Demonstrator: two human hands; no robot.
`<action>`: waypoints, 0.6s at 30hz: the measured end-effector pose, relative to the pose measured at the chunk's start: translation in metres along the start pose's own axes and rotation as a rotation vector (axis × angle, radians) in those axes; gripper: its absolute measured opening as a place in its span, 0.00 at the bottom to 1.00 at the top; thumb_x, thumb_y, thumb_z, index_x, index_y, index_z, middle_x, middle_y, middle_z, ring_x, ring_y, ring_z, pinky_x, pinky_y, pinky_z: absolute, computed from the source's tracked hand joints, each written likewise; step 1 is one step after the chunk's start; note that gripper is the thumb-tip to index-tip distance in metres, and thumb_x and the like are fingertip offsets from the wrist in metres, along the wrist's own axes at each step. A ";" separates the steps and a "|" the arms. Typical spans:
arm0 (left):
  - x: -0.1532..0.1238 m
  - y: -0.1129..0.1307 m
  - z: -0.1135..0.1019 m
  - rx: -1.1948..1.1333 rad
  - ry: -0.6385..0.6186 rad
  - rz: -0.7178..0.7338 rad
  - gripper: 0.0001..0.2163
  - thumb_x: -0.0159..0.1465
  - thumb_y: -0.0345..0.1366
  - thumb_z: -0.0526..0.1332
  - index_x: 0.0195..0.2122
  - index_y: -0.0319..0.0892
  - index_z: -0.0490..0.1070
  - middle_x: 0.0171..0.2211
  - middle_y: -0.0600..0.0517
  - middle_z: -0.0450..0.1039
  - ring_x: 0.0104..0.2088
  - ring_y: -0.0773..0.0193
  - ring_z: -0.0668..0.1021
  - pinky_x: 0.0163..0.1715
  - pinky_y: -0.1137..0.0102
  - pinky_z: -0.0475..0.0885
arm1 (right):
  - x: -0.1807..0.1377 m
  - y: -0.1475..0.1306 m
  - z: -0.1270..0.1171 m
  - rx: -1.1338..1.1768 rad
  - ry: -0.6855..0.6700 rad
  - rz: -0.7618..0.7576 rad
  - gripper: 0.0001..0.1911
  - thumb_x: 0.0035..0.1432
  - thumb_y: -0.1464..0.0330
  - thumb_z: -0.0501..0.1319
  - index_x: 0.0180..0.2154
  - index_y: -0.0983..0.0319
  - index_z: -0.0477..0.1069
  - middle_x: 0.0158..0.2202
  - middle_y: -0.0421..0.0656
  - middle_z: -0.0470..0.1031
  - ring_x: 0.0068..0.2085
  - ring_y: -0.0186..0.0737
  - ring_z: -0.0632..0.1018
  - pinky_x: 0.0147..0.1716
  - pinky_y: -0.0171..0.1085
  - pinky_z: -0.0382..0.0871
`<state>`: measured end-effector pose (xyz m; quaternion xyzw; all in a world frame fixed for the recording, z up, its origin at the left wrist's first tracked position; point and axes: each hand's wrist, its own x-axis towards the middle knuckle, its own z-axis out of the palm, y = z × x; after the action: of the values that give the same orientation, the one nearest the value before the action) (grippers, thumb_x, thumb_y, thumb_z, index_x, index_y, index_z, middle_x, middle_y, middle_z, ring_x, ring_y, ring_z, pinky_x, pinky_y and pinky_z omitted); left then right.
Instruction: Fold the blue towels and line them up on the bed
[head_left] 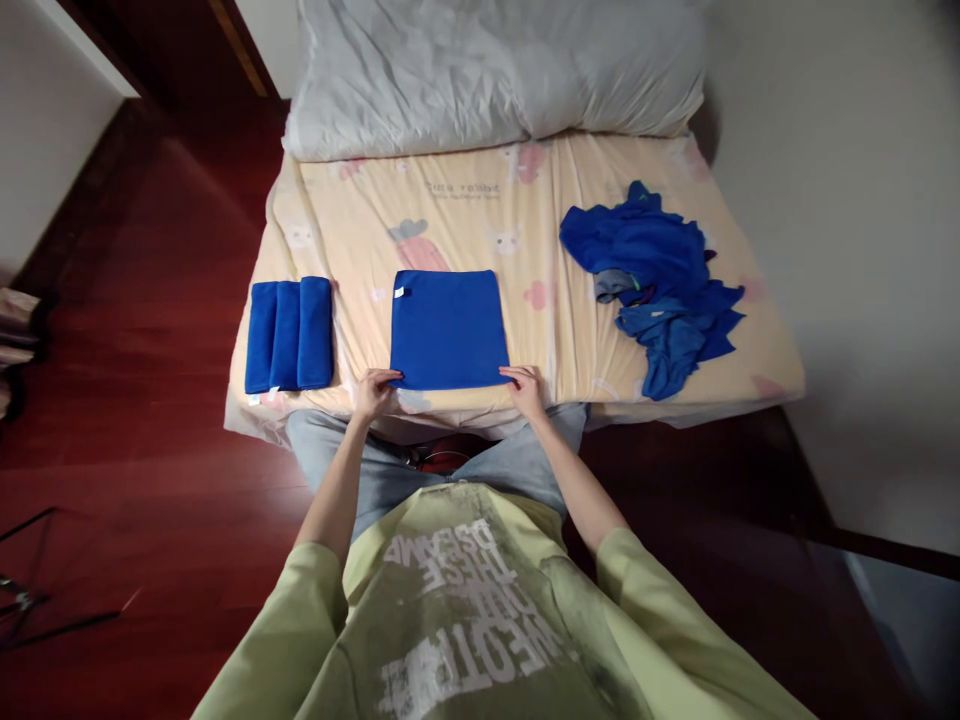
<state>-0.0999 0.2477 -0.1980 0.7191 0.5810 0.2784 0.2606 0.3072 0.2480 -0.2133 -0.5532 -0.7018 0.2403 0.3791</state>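
Where 2 hands (374, 392) (526, 390) touch — 1 cloth (450, 330), sq.

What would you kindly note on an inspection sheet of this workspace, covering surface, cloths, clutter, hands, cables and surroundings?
Surface: patterned bed sheet, wrinkled in places.
Cloths: blue cloth lying flat in the middle, white tag near its far-left corner; folded blue cloths in three side-by-side strips to the left.
Clutter: crumpled blue pile to the right; bulky pale bedding at the far end.
Hands: left hand at the cloth's near-left corner, right hand at its near-right; grip unclear.
Cables: thin curved strand between the legs, possibly a cable; cannot tell.
Surroundings: reddish floor; grey wall.
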 end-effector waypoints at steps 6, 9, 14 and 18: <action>0.000 -0.011 0.009 -0.094 0.102 0.026 0.18 0.54 0.27 0.56 0.39 0.44 0.83 0.45 0.48 0.83 0.49 0.55 0.80 0.56 0.59 0.73 | 0.003 0.003 0.000 0.035 -0.017 0.040 0.23 0.53 0.80 0.55 0.41 0.57 0.84 0.48 0.42 0.84 0.52 0.45 0.79 0.57 0.49 0.72; -0.001 -0.014 0.011 -0.119 0.119 0.027 0.17 0.57 0.28 0.57 0.41 0.44 0.83 0.45 0.48 0.83 0.49 0.55 0.80 0.56 0.60 0.73 | 0.002 0.003 0.000 0.067 -0.008 0.039 0.23 0.53 0.80 0.55 0.42 0.57 0.84 0.47 0.43 0.84 0.51 0.45 0.79 0.56 0.48 0.72; 0.000 -0.017 0.012 -0.122 0.114 -0.026 0.13 0.62 0.33 0.60 0.44 0.43 0.83 0.45 0.46 0.83 0.48 0.55 0.79 0.55 0.60 0.73 | 0.004 0.006 -0.002 0.083 0.003 0.092 0.20 0.56 0.76 0.58 0.44 0.57 0.84 0.45 0.44 0.84 0.49 0.46 0.79 0.54 0.47 0.74; -0.001 -0.018 0.011 -0.132 0.121 -0.052 0.13 0.64 0.38 0.62 0.46 0.43 0.83 0.43 0.46 0.83 0.48 0.54 0.79 0.53 0.60 0.75 | 0.005 0.009 -0.004 0.115 0.032 0.073 0.20 0.56 0.75 0.59 0.46 0.58 0.84 0.44 0.46 0.84 0.47 0.47 0.79 0.51 0.48 0.77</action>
<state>-0.1047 0.2494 -0.2182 0.6671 0.5944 0.3520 0.2789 0.3152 0.2547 -0.2170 -0.5596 -0.6601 0.2849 0.4123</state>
